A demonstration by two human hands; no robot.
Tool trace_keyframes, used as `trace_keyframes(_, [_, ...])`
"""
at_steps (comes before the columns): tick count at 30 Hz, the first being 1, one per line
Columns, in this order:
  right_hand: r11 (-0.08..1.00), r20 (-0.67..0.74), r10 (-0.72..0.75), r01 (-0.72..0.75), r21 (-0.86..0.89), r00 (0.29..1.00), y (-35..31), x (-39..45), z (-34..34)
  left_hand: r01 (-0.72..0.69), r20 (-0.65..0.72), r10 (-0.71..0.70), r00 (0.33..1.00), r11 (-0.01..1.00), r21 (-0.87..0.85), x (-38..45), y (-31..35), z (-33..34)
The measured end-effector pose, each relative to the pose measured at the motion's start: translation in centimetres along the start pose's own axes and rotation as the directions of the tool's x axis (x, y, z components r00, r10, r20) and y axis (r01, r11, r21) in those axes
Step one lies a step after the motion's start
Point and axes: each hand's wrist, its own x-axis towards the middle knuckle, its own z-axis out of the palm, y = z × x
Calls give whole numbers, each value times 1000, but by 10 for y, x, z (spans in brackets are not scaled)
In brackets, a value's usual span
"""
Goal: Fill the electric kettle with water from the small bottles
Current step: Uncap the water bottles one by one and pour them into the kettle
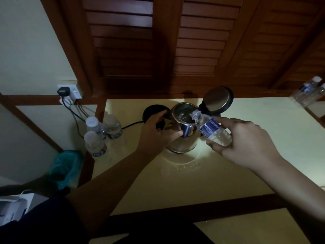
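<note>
A steel electric kettle (184, 136) stands mid-table with its lid (219, 99) flipped open. My left hand (156, 132) grips the kettle's left side, thumb and fingers curled round it. My right hand (246, 141) holds a small uncapped water bottle (211, 128) with a blue label, tilted so its mouth sits over the kettle's rim. Three capped small bottles (100, 132) stand together at the table's left edge.
The kettle's black base (153, 111) lies behind my left hand, its cord running to a wall socket (70, 93). More bottles (307, 90) stand at the far right. A green bag (66, 168) hangs off the table's left side. Louvred wooden doors rise behind.
</note>
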Motion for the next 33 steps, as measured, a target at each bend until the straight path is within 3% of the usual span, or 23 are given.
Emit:
trace_keyframes(11, [990, 62, 7, 1, -141, 998, -13, 11, -29, 7, 99, -5, 995, 1000, -22, 7, 14, -13])
trace_keyframes(19, [987, 85, 10, 4, -164, 996, -18, 12, -36, 136, 39, -131, 991, 976, -172, -15, -1, 5])
trace_keyframes(33, [979, 61, 3, 9, -204, 998, -23, 18, -48, 126, 8, -127, 992, 965, -230, -15, -8, 9])
